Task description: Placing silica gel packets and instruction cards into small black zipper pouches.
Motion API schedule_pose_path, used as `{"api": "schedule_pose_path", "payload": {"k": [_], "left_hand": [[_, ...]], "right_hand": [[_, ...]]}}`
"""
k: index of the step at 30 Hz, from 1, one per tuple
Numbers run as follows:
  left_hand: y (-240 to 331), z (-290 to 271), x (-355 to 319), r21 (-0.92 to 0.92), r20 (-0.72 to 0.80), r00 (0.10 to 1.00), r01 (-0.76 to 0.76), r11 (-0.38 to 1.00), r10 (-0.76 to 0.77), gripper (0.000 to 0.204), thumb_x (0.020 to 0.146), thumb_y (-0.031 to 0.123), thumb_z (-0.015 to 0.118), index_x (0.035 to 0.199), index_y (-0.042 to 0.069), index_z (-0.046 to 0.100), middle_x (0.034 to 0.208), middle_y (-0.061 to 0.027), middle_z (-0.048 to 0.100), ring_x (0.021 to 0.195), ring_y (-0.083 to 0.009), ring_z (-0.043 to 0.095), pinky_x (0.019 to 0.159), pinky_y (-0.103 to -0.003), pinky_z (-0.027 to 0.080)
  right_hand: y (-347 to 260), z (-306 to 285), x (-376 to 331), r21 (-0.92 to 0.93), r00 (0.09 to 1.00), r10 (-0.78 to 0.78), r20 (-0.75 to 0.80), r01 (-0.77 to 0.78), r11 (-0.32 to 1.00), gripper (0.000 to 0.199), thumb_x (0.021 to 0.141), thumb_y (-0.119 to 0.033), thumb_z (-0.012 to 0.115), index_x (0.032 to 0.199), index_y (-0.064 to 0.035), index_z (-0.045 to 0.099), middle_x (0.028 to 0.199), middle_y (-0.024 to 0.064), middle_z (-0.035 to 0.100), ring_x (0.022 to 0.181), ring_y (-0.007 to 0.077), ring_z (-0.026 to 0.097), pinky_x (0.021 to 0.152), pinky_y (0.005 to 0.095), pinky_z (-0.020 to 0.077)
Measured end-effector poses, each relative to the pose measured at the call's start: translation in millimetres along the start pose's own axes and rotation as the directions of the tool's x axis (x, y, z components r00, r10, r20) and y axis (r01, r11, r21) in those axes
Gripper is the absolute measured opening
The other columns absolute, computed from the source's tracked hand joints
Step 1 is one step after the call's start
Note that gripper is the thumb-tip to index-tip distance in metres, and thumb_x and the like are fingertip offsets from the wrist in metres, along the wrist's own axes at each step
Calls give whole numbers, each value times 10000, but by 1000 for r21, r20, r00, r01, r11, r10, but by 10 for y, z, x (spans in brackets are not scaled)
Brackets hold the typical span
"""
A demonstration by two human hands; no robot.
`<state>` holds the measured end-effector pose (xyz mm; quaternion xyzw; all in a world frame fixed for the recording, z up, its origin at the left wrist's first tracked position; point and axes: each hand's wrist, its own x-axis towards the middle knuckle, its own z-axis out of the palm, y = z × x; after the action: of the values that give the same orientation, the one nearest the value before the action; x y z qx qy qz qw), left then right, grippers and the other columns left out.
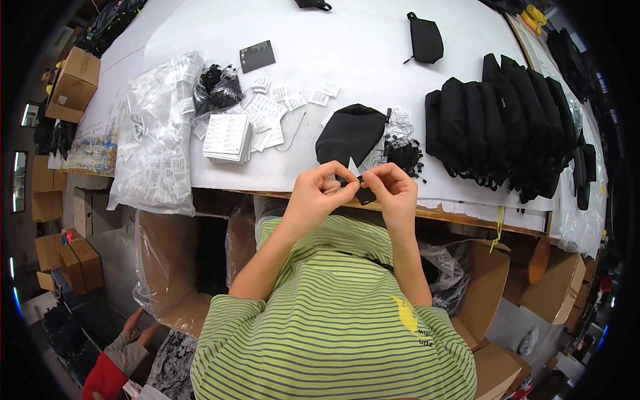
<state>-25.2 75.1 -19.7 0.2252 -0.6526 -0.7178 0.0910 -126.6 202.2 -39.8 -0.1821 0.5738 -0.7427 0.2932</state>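
where the two hands meet just off the near edge of the tabletop, a small white paper tag sticks up between them, thin and pointed, with a small flat black tag hanging just beneath it. the left hand has its fingers curled narrow and pinched on the white tag from the left; the right hand pinches close from the right, its fingers bunched tight over the same spot and touching the black piece. both forearms rise from a sleeve of yellow-green striped knit.

just beyond the hands lies a soft black fabric pouch, rounded and matte, and beside it to the right a tangle of black string loops. further right a row of black pouches stands packed side by side, their folds overlapping. another single black zip pouch lies well apart near the far edge.

to the left sit a squared stack of white printed cards and loose small white labels scattered about, then a crinkled clear plastic bag of labels drooping over the tabletop edge, and a smaller clear bag of black strings. a dark flat card lies beyond. brown cardboard boxes stand below the tabletop.
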Motion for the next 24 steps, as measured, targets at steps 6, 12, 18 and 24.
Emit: {"api": "schedule_pose_path", "payload": {"k": [6, 12, 18, 24], "left_hand": [[-29, -1, 5, -24, 7, 1000, -16, 1000, 16, 72, 846, 63, 638, 828, 2, 607, 486, 118, 331, 463, 28, 237, 456, -200, 143], [18, -3, -5, -42, -10, 1000, -12, 999, 12, 76, 847, 64, 642, 833, -4, 612, 489, 120, 327, 465, 28, 236, 454, -201, 146], [29, -30, -26, -60, 12, 1000, -12, 998, 12, 84, 844, 71, 645, 826, -7, 619, 491, 115, 313, 467, 21, 239, 461, -192, 205], [106, -62, -52, -4, 144, 986, -82, 997, 82, 58, 822, 48, 660, 825, -2, 631, 503, 116, 312, 476, 19, 239, 465, -193, 202]], "right_hand": [[-1, -13, 23, -88, 1000, 21, 9, -20, 996, 111, 812, -100, 701, 807, -1, 651, 736, 23, 639, 671, 64, 577, 632, 192, 442], [-9, -10, 37, -110, 997, 70, 45, -65, 992, 108, 805, -97, 708, 815, -3, 655, 742, 20, 639, 650, 61, 569, 601, 190, 434], [-3, -77, 83, -69, 988, 51, 145, -42, 997, 81, 829, -93, 676, 828, -16, 653, 683, -15, 595, 546, 35, 497, 518, 169, 385], [339, -329, 282, 153, 953, 263, -148, -240, 958, 142, 883, -138, 591, 990, -52, 556, 685, -37, 488, 533, 7, 419, 443, 159, 287]]}}
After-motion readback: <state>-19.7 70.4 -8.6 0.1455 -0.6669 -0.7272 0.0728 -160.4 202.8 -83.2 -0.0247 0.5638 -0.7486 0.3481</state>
